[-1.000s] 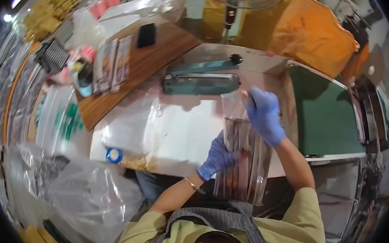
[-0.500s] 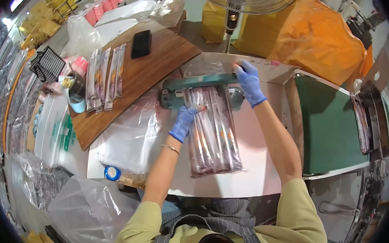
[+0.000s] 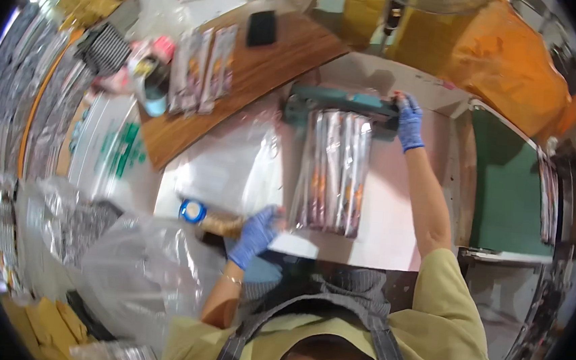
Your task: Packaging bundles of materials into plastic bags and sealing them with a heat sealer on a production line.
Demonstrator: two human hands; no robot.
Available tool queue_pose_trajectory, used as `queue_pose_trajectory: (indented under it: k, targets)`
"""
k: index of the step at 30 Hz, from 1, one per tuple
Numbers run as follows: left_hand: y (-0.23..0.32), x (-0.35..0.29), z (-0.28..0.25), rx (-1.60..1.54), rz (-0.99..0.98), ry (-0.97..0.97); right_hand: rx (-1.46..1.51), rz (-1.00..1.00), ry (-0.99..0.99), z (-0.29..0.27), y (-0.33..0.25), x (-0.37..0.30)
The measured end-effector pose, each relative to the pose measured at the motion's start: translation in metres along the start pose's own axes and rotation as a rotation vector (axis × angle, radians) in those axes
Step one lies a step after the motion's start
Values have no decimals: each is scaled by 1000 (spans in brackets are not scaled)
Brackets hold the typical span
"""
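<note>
A teal hand-press bag sealer (image 3: 341, 100) stands at the back of the white tray-like worktop (image 3: 393, 215). My right hand (image 3: 409, 124), in a blue glove, is closed on the right end of the sealer's arm, which looks lowered. From under that arm a transparent plastic bag (image 3: 334, 177) stretches toward me, holding several long slim packets side by side; its far end is hidden at the sealer. My left hand (image 3: 254, 237), also blue-gloved, is at the worktop's front edge, off the bag. Motion smears its fingers, beside a roll of tape with a blue rim (image 3: 192, 211).
Flat transparent bags (image 3: 231, 165) lie left of the sealer. A brown wooden board (image 3: 295, 48) carries more slim packets (image 3: 202, 68) and a black phone (image 3: 262, 28). Right is a green panel (image 3: 507, 190); behind stand a fan (image 3: 392, 15) and a large orange bag (image 3: 507, 55).
My left hand has left the packets and moved toward me to the front edge. My right hand stays on the sealer's arm, which looks lower. The whole view has shifted.
</note>
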State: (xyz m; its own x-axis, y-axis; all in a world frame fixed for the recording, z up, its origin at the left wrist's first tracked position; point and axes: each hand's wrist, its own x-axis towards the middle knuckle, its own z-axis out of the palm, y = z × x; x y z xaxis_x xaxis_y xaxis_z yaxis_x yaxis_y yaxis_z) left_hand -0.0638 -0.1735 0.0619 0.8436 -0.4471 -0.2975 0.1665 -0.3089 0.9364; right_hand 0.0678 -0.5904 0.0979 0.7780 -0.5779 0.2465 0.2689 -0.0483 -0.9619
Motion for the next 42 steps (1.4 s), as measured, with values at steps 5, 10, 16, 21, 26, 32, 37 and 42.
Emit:
queue_pose_trajectory:
  k: [5,10,16,21,26,32,37,42]
  targets:
    - [42,27,-93,308,206,467,-410,-316,185,34,-12,-42]
    - [28,55,-116,592,171,461,-978,-402,-192,76,7,-195]
    - [30,50,-77,1078,587,546,-964,-424,-352,97,-27,-242]
    - [17,57,-98,327,262,632,-694,-424,-425,137,-46,-263]
    - [61,67,-17,535,696,563,-244,-32,-279,161,-28,-231]
    - [42,47,-100,617,432,1099,-650,-343,-141,149,-30,-226]
    - [94,35,-9,1249,25,799,-504,-412,-244,146,-69,-249]
    - [92,41,-47,1158,196,784,-641,-285,-308,68,-65,-238]
